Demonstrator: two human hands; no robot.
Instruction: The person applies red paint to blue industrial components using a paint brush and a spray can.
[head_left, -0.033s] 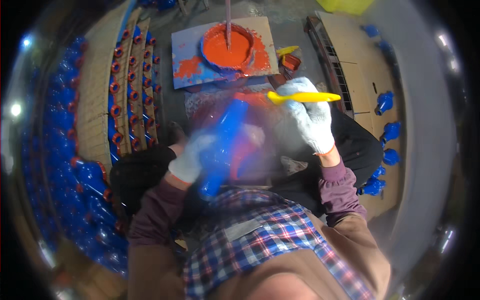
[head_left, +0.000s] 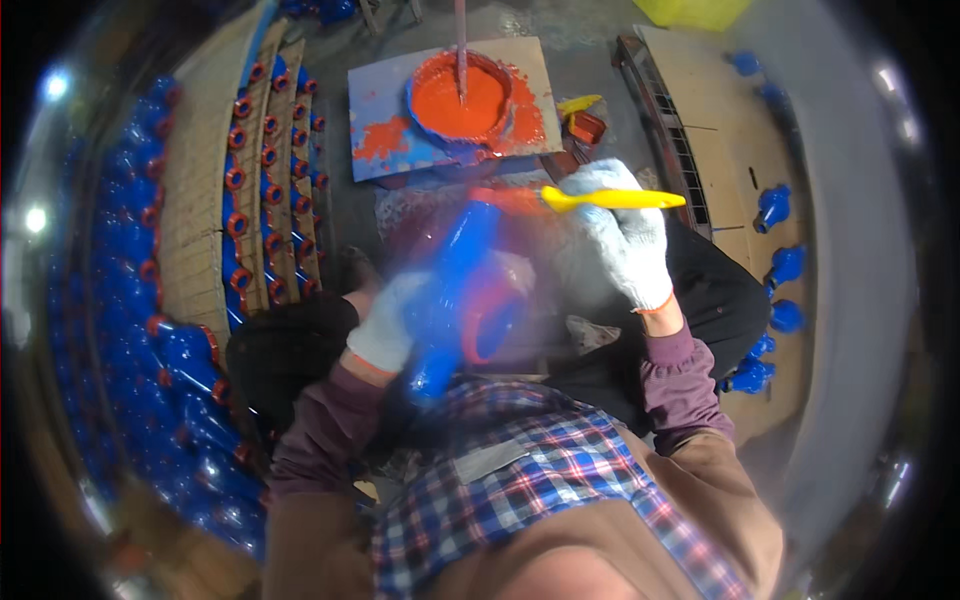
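My left hand [head_left: 392, 330], in a white glove, grips a blue valve-like casting [head_left: 455, 300] over my lap; the piece is blurred by motion and shows an orange-red painted ring on its side. My right hand [head_left: 625, 240], also gloved, holds a yellow-handled brush [head_left: 612, 199] lying level just above and right of the casting, its bristle end toward the casting's top. A bowl of orange-red paint [head_left: 458, 100] with a stick standing in it sits on a paint-smeared blue board [head_left: 375, 120] ahead of me.
Rows of blue castings with red rings [head_left: 270, 190] lie on cardboard strips at the left, with a heap of blue castings [head_left: 130, 330] beyond. Several plain blue castings [head_left: 780, 270] sit on cardboard at the right. A small red tub [head_left: 586, 126] is beside the board.
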